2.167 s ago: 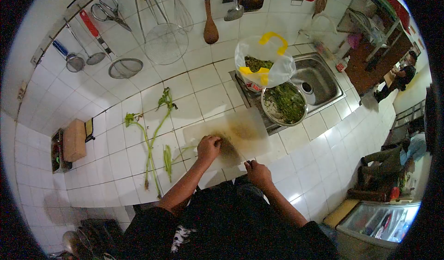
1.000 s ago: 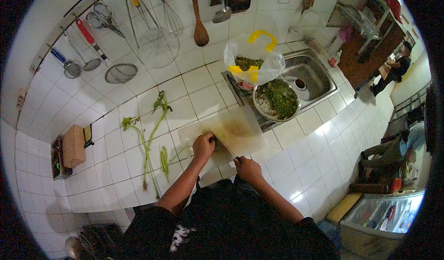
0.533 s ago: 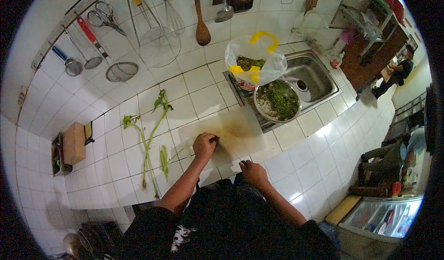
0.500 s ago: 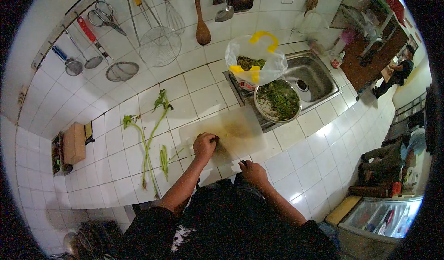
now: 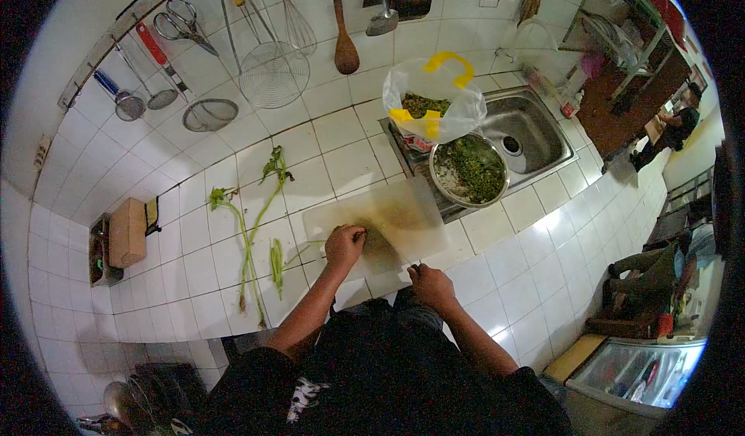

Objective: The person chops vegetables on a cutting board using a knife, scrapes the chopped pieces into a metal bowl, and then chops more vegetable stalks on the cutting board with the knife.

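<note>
On the pale, stained cutting board point(image 5: 423, 238), my left hand point(image 5: 345, 246) is closed, fingertips pressed together. A thin green stalk point(image 5: 305, 250) runs from the counter up to that hand; its held end is hidden by the fingers. At the board's front edge, my right hand point(image 5: 432, 287) is wrapped around the dark handle of a knife point(image 5: 415, 267), whose blade is hard to make out over the board. Left of the board lie long leafy green stems point(image 5: 248, 238) and a short bunch of cut stalks point(image 5: 277, 268).
A metal bowl of chopped greens point(image 5: 469, 168) and a plastic bag with yellow handles point(image 5: 434, 98) stand beside the steel sink point(image 5: 535, 126). Strainers, scissors point(image 5: 184, 25) and a wooden spoon point(image 5: 345, 48) hang on the wall. A cardboard box point(image 5: 126, 234) stands left. Other people are at right.
The thin stalk by my left hand lies at a flatter angle. My hands stay at nearly the same place on the board. The whole view has shifted slightly.
</note>
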`<state>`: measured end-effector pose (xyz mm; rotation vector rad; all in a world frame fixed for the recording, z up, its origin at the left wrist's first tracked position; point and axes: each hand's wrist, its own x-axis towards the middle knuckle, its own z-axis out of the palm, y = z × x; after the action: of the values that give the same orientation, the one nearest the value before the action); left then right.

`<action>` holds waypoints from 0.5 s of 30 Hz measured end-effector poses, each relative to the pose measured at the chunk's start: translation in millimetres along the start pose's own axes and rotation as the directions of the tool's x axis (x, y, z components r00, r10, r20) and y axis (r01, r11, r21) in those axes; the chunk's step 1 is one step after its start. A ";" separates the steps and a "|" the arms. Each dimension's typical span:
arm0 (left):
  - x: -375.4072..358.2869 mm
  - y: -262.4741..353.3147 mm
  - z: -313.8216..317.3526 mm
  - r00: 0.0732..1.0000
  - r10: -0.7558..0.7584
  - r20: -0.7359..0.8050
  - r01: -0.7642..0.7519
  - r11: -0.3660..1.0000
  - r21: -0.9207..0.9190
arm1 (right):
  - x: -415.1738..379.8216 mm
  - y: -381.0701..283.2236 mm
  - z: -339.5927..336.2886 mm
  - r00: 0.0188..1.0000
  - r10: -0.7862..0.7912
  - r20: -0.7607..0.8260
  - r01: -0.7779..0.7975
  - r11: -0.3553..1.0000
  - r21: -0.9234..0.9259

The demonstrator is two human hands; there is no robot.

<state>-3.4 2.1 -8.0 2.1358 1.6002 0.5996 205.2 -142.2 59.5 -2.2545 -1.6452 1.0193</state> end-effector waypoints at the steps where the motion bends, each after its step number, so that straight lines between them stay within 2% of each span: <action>1: -0.1 0.6 1.4 1.000 -0.025 0.014 0.025 1.000 -0.005 | -2.1 1.9 -0.6 1.000 -0.001 0.001 0.001 1.000 -0.005; 2: -1.1 1.4 3.4 1.000 -0.023 0.017 0.023 1.000 -0.007 | -3.2 3.0 -0.2 1.000 0.003 0.000 -0.003 1.000 -0.004; 4: -3.7 3.9 4.0 0.994 0.047 -0.097 -0.044 0.999 0.030 | -4.6 0.2 1.1 1.000 -0.018 -0.002 0.018 1.000 0.017; 8: -2.3 0.6 8.1 0.987 0.095 -0.127 -0.090 0.995 0.047 | -3.1 -13.6 5.5 1.000 -0.017 0.007 0.017 1.000 0.015; 10: -5.3 3.7 8.0 0.984 0.067 -0.163 -0.056 0.996 0.069 | 0.5 -16.1 10.4 0.998 -0.057 -0.005 0.057 0.998 -0.006; 15: -3.5 4.7 9.8 0.989 0.008 -0.146 0.001 0.998 0.066 | 7.7 -15.8 13.4 0.999 -0.032 0.008 0.033 0.999 -0.015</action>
<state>4.9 -3.2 -13.8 2.1868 1.7159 0.7299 186.0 -132.7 54.2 -2.2286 -1.6929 1.0131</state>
